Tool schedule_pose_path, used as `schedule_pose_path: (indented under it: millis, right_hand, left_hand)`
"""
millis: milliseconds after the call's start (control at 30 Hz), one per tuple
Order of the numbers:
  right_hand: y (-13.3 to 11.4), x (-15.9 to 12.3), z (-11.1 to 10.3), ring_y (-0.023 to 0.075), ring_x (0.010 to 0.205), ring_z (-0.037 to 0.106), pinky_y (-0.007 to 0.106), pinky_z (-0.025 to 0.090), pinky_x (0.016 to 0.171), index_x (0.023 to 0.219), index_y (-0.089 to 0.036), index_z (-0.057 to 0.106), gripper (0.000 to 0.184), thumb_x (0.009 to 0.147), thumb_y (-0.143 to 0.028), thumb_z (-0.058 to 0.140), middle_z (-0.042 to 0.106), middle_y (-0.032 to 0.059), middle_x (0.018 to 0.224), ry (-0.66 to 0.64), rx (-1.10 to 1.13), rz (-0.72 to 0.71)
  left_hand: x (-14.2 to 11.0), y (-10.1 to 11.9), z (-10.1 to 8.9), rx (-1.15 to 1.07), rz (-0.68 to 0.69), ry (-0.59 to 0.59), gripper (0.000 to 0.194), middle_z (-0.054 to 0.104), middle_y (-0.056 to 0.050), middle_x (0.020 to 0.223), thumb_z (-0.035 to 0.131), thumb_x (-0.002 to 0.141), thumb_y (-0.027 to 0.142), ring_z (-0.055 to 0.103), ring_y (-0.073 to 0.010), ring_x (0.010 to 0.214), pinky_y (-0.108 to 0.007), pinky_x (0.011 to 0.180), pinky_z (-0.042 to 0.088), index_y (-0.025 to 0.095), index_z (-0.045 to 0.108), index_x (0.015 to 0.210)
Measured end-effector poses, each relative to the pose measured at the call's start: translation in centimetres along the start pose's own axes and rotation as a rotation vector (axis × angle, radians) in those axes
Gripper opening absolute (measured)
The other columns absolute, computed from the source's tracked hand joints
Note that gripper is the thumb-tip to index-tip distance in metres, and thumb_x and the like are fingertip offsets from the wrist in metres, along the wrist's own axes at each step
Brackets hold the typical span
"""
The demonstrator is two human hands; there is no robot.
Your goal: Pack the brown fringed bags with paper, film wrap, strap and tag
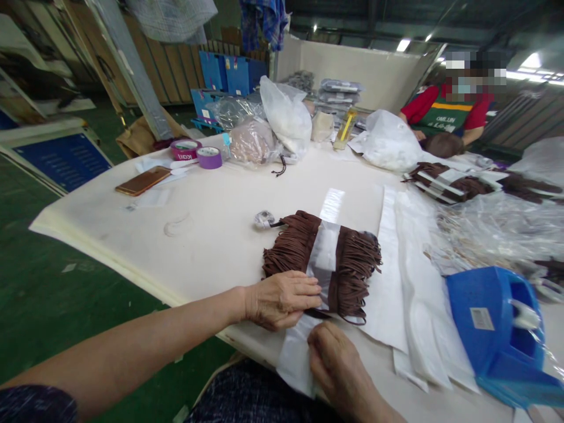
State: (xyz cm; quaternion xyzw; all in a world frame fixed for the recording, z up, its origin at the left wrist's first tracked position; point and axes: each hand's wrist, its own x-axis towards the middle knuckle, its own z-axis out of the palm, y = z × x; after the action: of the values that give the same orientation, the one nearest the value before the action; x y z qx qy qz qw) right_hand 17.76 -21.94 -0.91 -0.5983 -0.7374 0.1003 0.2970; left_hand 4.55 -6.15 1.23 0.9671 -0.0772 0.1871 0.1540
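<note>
A folded bundle of brown fringe trim (pixel 296 244) lies in front of me, with a pale translucent strip (pixel 331 205) across its middle. One end of the strip sticks out beyond the bundle's far side, and a white end (pixel 294 352) reaches over the near table edge. My left hand (pixel 282 298) lies flat on the bundle's near left part, fingers stretched out over the strip. Close to the table edge, my right hand (pixel 337 358) is closed with curled fingers on the strip's near end. A small clear-wrapped piece (pixel 264 220) on a dark cord extends from the bundle's far left corner.
Long white strips (pixel 418 282) lie right of the bundle, beside a blue tape dispenser (pixel 476 329). At the back left are a phone (pixel 143 180) and purple tape (pixel 209 157). Plastic bags (pixel 288 117) stand farther back. Another person (pixel 449 111) works at the far right.
</note>
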Motion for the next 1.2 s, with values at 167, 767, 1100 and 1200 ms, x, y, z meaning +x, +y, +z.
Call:
schedule_pose_path:
  millis: [167,767,1100,1200]
  right_hand:
    - [0.2,0.2,-0.9,0.012,0.056,0.05,0.02,0.04,0.049,0.071,-0.02,0.044,0.015,0.075,-0.006,0.041,0.051,-0.0007,0.063,-0.011,0.035,0.091]
    - [0.3,0.8,-1.2,0.012,0.055,0.05,0.021,0.04,0.05,0.07,-0.019,0.045,0.014,0.076,-0.007,0.04,0.05,0.0004,0.062,-0.08,0.006,0.071]
    - [0.0,1.0,-1.5,0.0114,0.057,0.05,0.021,0.041,0.052,0.073,-0.019,0.044,0.014,0.078,-0.006,0.04,0.049,-0.0007,0.063,0.032,0.029,0.066]
    - [-0.3,0.6,-1.5,0.0109,0.059,0.051,0.021,0.043,0.054,0.075,-0.02,0.043,0.014,0.079,-0.006,0.041,0.049,-0.0006,0.066,0.058,0.058,0.07]
  left_hand:
    - [0.0,-0.2,-1.7,-0.101,0.016,-0.159,0.051,0.048,-0.017,0.128,0.045,0.069,0.017,0.037,-0.0255,0.125,-0.041,0.105,0.03,0.006,0.048,0.119]
    - [0.3,-0.5,-2.3,-0.121,0.011,-0.217,0.053,0.047,-0.018,0.128,0.045,0.07,0.019,0.034,-0.0256,0.127,-0.037,0.107,0.026,0.003,0.049,0.12]
    - [-0.1,-0.8,-0.8,-0.046,0.041,-0.155,0.057,0.048,-0.017,0.127,0.053,0.066,0.024,0.038,-0.0264,0.124,-0.04,0.105,0.03,0.005,0.047,0.12]
    - [-0.5,-0.8,0.9,0.09,0.066,0.007,0.045,0.053,-0.016,0.122,0.046,0.07,0.012,0.042,-0.025,0.121,-0.04,0.103,0.033,0.005,0.051,0.115]
